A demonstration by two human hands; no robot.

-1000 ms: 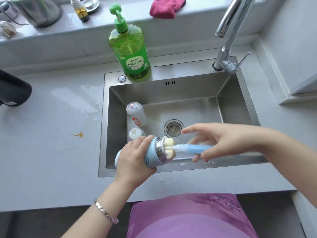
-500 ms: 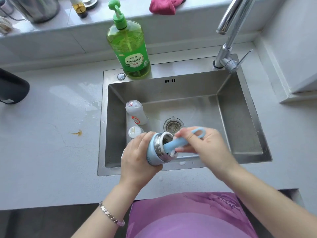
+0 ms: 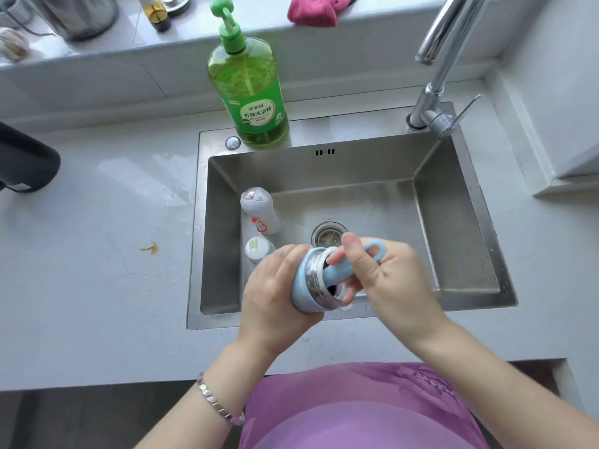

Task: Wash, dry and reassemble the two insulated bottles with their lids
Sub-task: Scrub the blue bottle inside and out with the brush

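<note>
- Pale grey counter [image 3: 97,286], wrapped round the sink on the left, right and near sides, with a wet patch beside the sink's left rim.
- Steel sink [image 3: 453,222], set into the counter, water off.
- Purple garment [image 3: 356,409] at the bottom edge, pressed up to the counter front.
- Chrome faucet [image 3: 434,76] at the sink's far right corner, spout out of view at the top.
- Green soap bottle [image 3: 252,92] with a pump top, upright on the sink's far rim.
- Black object [image 3: 26,163] at the left edge, cut off by the frame.
- Left hand [image 3: 275,296], fingers and thumb wrapped round the blue bottle's body.
- Right hand [image 3: 398,286], a little blurred, thumb and fingers pinching the brush handle close to the bottle's mouth.
- Blue bottle [image 3: 303,286], lid off, held tilted over the near side of the sink, steel mouth turned toward the right hand.
- Pink cloth [image 3: 314,9], bunched on the ledge behind the sink.
- White bottle [image 3: 259,215], upright on the sink floor by the left wall, clear cap on top.
- Blue brush [image 3: 337,273], head hidden inside the blue bottle, looped end poking out past the right hand's fingers.
- Drain [image 3: 329,234] in the sink floor, just behind the two hands.
- White lid [image 3: 257,249] on the sink floor, just in front of the white bottle, partly behind the left hand.
- Metal bracelet [image 3: 215,403] on the left wrist.
- Small yellow stain [image 3: 149,247] on the counter, well left of the sink.
</note>
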